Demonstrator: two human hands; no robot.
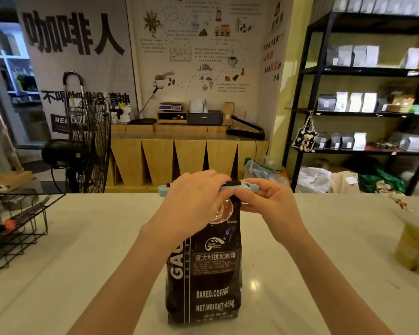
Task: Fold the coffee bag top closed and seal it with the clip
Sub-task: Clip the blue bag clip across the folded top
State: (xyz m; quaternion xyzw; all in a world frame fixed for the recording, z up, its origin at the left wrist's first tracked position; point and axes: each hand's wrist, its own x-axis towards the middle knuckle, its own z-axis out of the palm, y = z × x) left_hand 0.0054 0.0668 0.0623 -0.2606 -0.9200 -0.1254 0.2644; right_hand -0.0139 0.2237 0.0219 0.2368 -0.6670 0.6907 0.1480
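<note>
Coffee bag (203, 269): dark, upright, on the white counter (87, 250) near its front edge, about midway between the sides. Clip (230, 187): pale blue bar, lying level across the bag's top. Left hand (191, 201): curled over the clip and bag top, gripping both. Right hand (266, 201): pinching the clip's right end between fingers and thumb. Wire basket (22, 228): black, at the counter's left edge.
</note>
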